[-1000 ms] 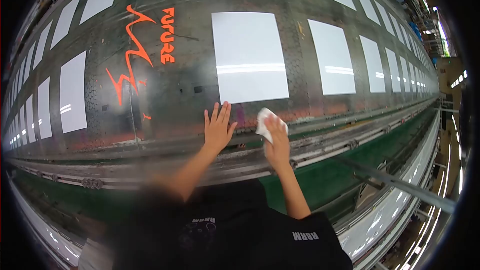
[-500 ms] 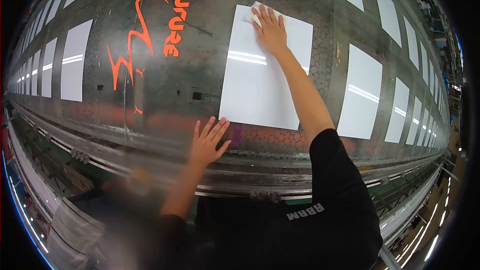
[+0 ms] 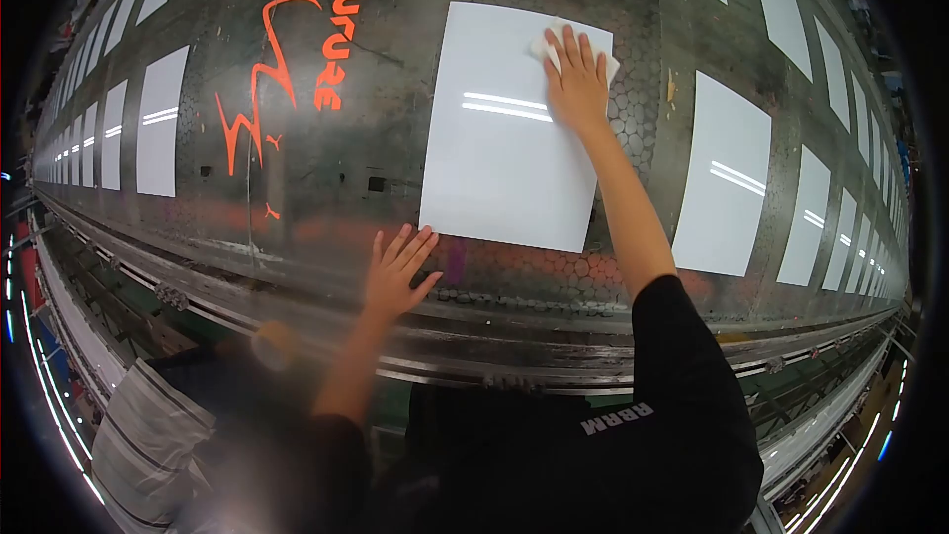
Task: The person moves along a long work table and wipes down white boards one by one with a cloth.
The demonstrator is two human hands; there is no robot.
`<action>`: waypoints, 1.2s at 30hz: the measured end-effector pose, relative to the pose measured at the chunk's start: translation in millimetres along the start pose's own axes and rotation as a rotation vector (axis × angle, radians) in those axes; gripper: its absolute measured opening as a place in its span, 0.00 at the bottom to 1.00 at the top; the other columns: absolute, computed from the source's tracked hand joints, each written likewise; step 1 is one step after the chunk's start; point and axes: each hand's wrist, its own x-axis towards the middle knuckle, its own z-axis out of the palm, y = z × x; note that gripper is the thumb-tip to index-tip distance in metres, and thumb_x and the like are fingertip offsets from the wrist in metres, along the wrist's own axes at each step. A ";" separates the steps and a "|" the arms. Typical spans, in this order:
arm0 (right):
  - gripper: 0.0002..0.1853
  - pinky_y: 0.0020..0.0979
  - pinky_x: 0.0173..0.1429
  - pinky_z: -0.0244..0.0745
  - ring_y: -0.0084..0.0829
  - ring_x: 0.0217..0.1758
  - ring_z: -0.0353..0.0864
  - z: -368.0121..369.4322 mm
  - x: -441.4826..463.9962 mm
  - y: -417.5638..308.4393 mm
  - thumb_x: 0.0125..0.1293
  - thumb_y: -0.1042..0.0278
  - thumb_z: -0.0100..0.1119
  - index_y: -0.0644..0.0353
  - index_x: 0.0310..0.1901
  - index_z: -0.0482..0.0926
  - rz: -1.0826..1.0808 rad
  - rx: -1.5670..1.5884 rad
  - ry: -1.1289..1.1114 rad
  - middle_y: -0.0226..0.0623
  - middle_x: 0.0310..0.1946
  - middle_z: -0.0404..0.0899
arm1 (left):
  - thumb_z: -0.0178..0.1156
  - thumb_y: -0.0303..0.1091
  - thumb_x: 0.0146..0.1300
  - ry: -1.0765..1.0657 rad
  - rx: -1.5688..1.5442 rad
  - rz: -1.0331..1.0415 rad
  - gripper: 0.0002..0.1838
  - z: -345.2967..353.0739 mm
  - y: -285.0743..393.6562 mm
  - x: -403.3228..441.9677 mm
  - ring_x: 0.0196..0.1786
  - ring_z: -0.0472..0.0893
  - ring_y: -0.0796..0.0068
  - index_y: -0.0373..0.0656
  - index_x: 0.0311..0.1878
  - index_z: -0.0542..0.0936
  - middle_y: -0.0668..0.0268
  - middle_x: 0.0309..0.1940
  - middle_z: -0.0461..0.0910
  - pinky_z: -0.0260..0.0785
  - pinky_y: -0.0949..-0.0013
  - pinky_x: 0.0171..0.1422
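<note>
A glossy white sheet [image 3: 504, 153] lies flat on the dark table [image 3: 297, 168] in front of me. My right hand [image 3: 577, 84] is near the sheet's top right corner, pressing a crumpled white cloth [image 3: 610, 67] against it. The fingers lie over the cloth, and its middle is hidden beneath them. At the sheet's bottom left corner rests my left hand [image 3: 398, 272], fingers spread and fingertips touching the corner. It holds nothing.
Similar white sheets [image 3: 727, 178] lie in rows to the right and left [image 3: 161, 124]. Orange lettering [image 3: 341, 44] marks the table left of my sheet. A metal rail [image 3: 395, 356] runs along the near edge. A person in striped cloth [image 3: 148, 445] is at lower left.
My right hand has slid the cloth rightward across the top of the sheet to its right edge. My left hand stays at the bottom left corner. The view has shifted slightly.
</note>
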 end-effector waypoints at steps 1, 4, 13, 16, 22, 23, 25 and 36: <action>0.26 0.48 0.78 0.38 0.37 0.78 0.47 4.8 8.5 0.7 0.74 0.52 0.38 0.38 0.72 0.57 0.022 -0.005 0.000 0.30 0.75 0.51 | 0.63 0.47 0.59 0.009 0.000 0.007 0.32 -0.7 -1.2 1.5 0.74 0.59 0.67 0.55 0.68 0.70 0.74 0.69 0.66 0.39 0.47 0.77; 0.27 0.49 0.78 0.39 0.38 0.78 0.47 9.1 3.1 -5.1 0.73 0.53 0.40 0.38 0.73 0.56 0.080 -0.016 0.001 0.32 0.75 0.50 | 0.63 0.47 0.59 0.027 -0.005 0.017 0.32 -1.3 -0.9 1.6 0.74 0.59 0.67 0.56 0.68 0.70 0.74 0.69 0.66 0.39 0.48 0.77; 0.32 0.53 0.77 0.40 0.45 0.77 0.47 -65.8 -239.6 -68.6 0.68 0.64 0.46 0.41 0.73 0.54 -0.172 0.153 -0.311 0.37 0.76 0.48 | 0.58 0.55 0.60 0.017 -0.030 0.043 0.35 -6.9 3.5 -0.1 0.74 0.58 0.62 0.55 0.70 0.67 0.71 0.70 0.64 0.38 0.45 0.77; 0.23 0.48 0.76 0.45 0.46 0.74 0.55 -103.6 -293.6 -70.9 0.73 0.60 0.42 0.49 0.68 0.65 -0.084 0.809 -0.565 0.43 0.70 0.61 | 0.55 0.55 0.63 0.050 -0.130 0.037 0.31 -9.2 4.7 -0.5 0.74 0.59 0.60 0.53 0.67 0.70 0.70 0.69 0.66 0.36 0.44 0.76; 0.28 0.31 0.65 0.65 0.31 0.60 0.73 -178.9 -357.0 26.0 0.74 0.47 0.43 0.63 0.63 0.70 0.600 1.211 -0.673 0.45 0.58 0.74 | 0.54 0.47 0.66 0.154 -0.207 -0.545 0.17 26.6 50.9 40.1 0.65 0.70 0.61 0.48 0.51 0.78 0.65 0.56 0.76 0.35 0.34 0.73; 0.28 0.31 0.63 0.67 0.29 0.58 0.75 -187.4 -365.1 46.9 0.74 0.47 0.43 0.65 0.62 0.70 0.658 1.297 -0.480 0.43 0.56 0.76 | 0.54 0.46 0.66 0.168 -0.117 -0.637 0.15 25.2 88.8 48.2 0.63 0.71 0.61 0.47 0.48 0.78 0.64 0.54 0.78 0.35 0.33 0.73; 0.29 0.30 0.63 0.67 0.29 0.58 0.75 -221.2 -362.5 83.3 0.75 0.47 0.43 0.65 0.63 0.69 0.932 1.452 -0.093 0.42 0.57 0.75 | 0.56 0.44 0.64 0.278 -0.341 -0.357 0.15 43.4 165.7 66.3 0.61 0.72 0.58 0.44 0.47 0.77 0.61 0.52 0.77 0.40 0.34 0.72; 0.24 0.47 0.75 0.47 0.47 0.74 0.57 -183.0 -279.6 248.5 0.72 0.60 0.46 0.49 0.69 0.65 0.213 0.575 -0.111 0.44 0.68 0.64 | 0.58 0.43 0.63 0.218 -0.143 0.026 0.25 183.9 371.2 155.7 0.70 0.63 0.56 0.49 0.63 0.72 0.60 0.65 0.67 0.43 0.40 0.74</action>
